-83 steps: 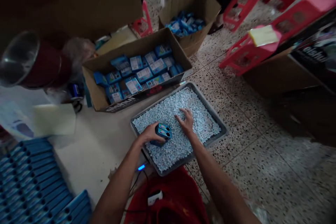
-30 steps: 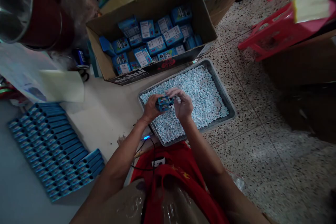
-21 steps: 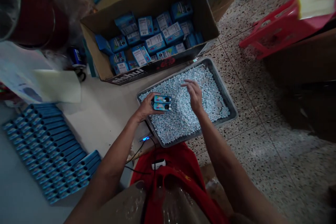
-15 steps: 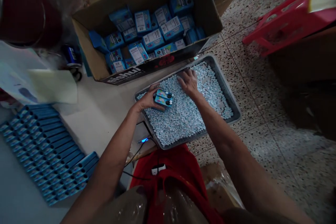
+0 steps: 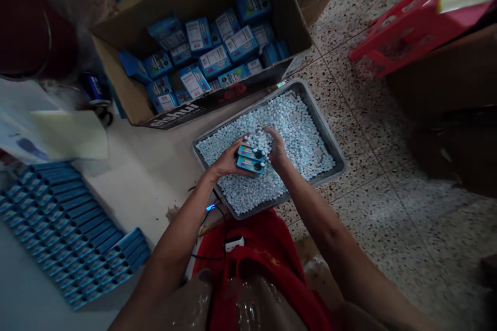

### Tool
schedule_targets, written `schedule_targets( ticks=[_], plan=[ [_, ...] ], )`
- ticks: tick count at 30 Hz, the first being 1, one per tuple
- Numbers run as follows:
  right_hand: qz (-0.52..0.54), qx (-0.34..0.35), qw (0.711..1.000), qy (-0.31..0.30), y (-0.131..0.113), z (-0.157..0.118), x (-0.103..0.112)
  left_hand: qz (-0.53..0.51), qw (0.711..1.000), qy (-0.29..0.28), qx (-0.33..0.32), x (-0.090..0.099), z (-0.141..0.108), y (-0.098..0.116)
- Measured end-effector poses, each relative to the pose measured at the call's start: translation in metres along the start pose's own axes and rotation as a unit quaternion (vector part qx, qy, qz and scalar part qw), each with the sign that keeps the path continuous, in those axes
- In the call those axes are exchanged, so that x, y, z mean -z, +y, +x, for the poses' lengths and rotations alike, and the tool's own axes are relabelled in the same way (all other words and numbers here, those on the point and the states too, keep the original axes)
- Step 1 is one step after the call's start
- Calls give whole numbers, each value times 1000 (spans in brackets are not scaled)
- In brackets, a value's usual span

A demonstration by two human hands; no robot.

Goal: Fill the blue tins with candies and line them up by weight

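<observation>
Two small blue printed boxes [image 5: 250,159] sit side by side in my left hand [image 5: 226,162], whose fingers wrap round them over the tray. Their openings face right, with a few white pellets at them. My right hand [image 5: 278,151] is cupped beside these openings, closed round a heap of pale blue-white pellets [image 5: 259,139]. Below both hands lies a grey tray [image 5: 338,168] spread with a thick layer of the same loose pellets [image 5: 248,197].
Behind the tray stands a cardboard carton [image 5: 116,80] holding many blue boxes [image 5: 215,61]. Rows of blue boxes [image 5: 73,227] are stacked at left. A blue can [image 5: 95,88] and yellowish paper [image 5: 72,134] lie nearby. A pink plastic stool [image 5: 407,26] is at upper right.
My right hand has come up out of the pellets with a handful and moved close to the boxes. My left hand has shifted slightly right and toward me with the boxes.
</observation>
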State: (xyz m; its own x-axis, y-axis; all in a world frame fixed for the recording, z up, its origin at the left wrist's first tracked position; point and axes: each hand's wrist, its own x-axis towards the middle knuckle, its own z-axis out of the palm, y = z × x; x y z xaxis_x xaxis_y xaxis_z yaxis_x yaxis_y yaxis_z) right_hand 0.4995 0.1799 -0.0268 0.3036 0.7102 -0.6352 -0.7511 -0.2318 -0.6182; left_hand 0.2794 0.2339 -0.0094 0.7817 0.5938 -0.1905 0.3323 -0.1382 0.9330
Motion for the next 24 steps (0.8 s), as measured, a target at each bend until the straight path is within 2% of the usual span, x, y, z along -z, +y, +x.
schedule_targets(
  ticks=[3,7,12,16,20,24],
  plan=[
    [43,-6,999,-6,-8,-20,-11,28,997,65,-28,12,-21,8],
    [83,16,996,-31,-23,-52,-37,96,981,170,5,23,-41,14],
    [57,112,988,-87,-39,-82,-69,123,972,199,13,14,-45,20],
    [-9,165,980,-107,-46,-93,-79,134,966,222,2,9,-41,19],
    [-31,193,973,-119,-39,-102,-86,126,964,235,11,5,-35,13],
    [-67,207,966,-136,-28,-107,-91,111,968,223,18,-2,-32,10]
  ],
)
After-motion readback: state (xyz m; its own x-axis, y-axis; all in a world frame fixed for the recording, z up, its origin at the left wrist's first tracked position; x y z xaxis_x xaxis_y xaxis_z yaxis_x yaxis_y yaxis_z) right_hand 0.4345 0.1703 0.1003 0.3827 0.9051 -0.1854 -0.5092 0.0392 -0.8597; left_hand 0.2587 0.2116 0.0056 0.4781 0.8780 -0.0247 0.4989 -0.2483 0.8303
